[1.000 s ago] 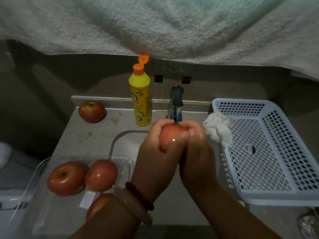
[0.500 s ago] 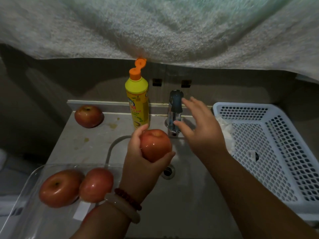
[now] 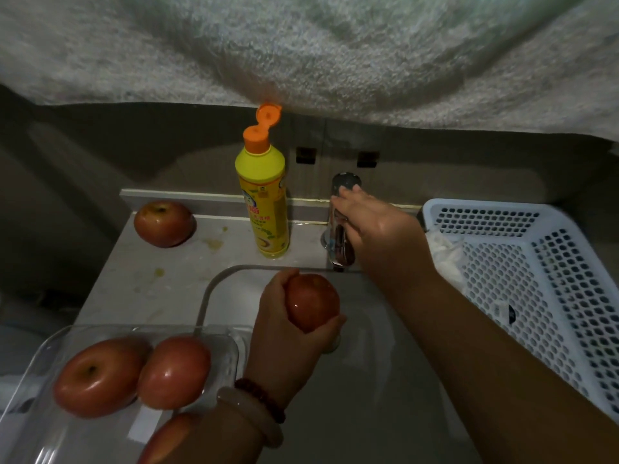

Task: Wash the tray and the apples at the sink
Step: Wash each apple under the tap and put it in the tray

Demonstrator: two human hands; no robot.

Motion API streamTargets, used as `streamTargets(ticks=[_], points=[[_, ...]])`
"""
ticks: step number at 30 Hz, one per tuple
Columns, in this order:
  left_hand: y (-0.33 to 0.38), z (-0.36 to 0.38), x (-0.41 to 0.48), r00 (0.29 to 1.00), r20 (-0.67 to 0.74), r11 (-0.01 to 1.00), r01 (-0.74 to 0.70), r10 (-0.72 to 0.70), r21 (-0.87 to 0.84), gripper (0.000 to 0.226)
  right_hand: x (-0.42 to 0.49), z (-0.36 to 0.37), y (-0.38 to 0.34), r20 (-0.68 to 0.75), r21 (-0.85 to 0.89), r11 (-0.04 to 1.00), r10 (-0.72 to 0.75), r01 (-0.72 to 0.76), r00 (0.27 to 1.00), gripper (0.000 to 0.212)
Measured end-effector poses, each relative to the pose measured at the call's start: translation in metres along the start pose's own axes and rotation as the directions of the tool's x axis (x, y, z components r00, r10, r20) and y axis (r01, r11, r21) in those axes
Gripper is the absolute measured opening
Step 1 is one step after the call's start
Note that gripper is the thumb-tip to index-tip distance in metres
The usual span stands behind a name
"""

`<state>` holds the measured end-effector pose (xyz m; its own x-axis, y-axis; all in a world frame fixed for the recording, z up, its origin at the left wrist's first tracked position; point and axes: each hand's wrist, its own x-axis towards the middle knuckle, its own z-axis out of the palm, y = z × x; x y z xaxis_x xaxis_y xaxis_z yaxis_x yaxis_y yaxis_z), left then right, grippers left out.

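Note:
My left hand (image 3: 281, 336) grips a wet red apple (image 3: 313, 301) over the sink basin (image 3: 368, 380). My right hand (image 3: 378, 229) reaches to the chrome faucet (image 3: 340, 242), fingers laid over its top handle and thumb at its side. No running water shows under the spout. A clear plastic tray (image 3: 50, 343) sits at the sink's front left corner with two apples (image 3: 97, 376) (image 3: 174, 370) side by side. A third apple (image 3: 164, 440) is partly hidden behind my left forearm. One more apple (image 3: 164, 222) lies on the counter at the back left.
A yellow dish soap bottle (image 3: 264, 202) with its orange cap flipped open stands left of the faucet. A white perforated basket (image 3: 552, 279) fills the right side, with a white cloth (image 3: 445, 249) at its near corner. A pale towel (image 3: 301, 45) hangs overhead.
My right hand left the apple and moved back to the faucet handle. My left hand drew the apple down and away from the spout.

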<state>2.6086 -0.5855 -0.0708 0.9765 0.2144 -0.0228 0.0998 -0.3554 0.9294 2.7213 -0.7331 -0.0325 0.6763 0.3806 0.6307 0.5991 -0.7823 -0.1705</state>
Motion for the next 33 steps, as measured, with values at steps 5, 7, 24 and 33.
streamTargets(ticks=[5,7,24,33], points=[[0.002,-0.003,-0.001,0.999,-0.020,0.999,-0.029,0.029,0.027,0.083,0.005,0.000,0.000,-0.045,0.028,1.000,0.007,-0.006,0.999,0.027],[0.005,-0.006,-0.001,1.000,-0.008,0.999,-0.026,0.026,0.021,0.084,0.006,-0.001,0.003,-0.038,0.025,1.000,0.009,-0.008,0.999,0.025],[0.009,-0.016,-0.005,0.999,0.042,1.000,0.020,-0.020,0.012,0.084,0.013,-0.003,0.004,-0.057,0.037,0.999,0.031,-0.029,0.998,0.027],[0.004,0.008,0.009,0.997,0.042,0.998,0.056,-0.057,0.013,0.080,-0.020,-0.049,-0.045,-0.014,0.336,0.725,0.642,-0.601,0.766,0.035]])
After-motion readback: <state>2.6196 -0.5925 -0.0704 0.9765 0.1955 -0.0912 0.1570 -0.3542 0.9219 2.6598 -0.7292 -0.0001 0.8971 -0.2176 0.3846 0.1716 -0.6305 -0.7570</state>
